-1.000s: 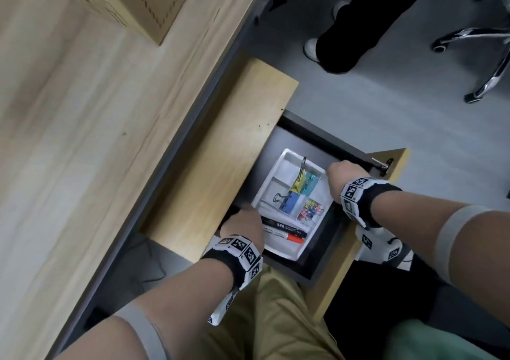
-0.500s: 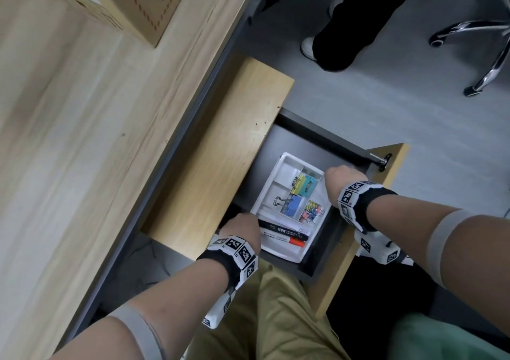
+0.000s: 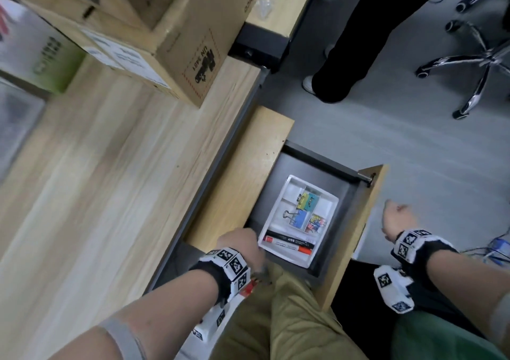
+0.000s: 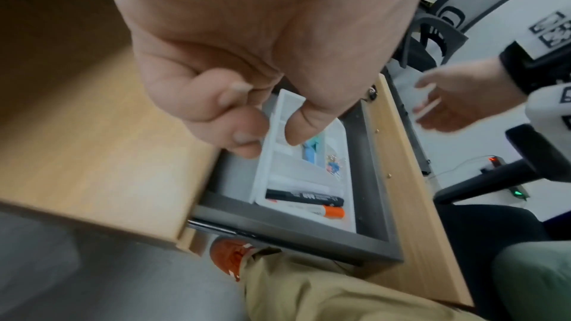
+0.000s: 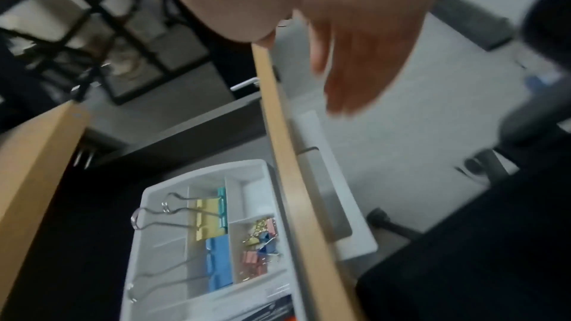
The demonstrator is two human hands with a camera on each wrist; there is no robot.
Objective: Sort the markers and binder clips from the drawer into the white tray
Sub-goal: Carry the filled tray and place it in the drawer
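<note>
The white tray (image 3: 294, 190) lies in the open grey drawer (image 3: 343, 184). Its near compartment holds a black marker (image 3: 287, 237) and a red-capped marker (image 3: 289, 247). Yellow and teal binder clips (image 3: 307, 201), a blue binder clip (image 3: 299, 219) and small coloured clips (image 3: 316, 223) fill other compartments. My left hand (image 3: 242, 245) pinches the tray's near left rim (image 4: 258, 182) between thumb and fingers (image 4: 247, 138). My right hand (image 3: 394, 219) hangs outside the drawer front, to the right, with fingers loose and nothing in it (image 5: 355, 62).
Cardboard boxes (image 3: 171, 34) stand on the wooden desk (image 3: 96, 180) at the back. The drawer's wooden front panel (image 3: 367, 216) stands between the tray and my right hand. A standing person's legs (image 3: 345, 56) and a chair base (image 3: 485, 56) are on the floor beyond.
My right hand has let go of the tray's far right side and drawn back out of the drawer to the right. My left hand stays at the tray's near left corner.
</note>
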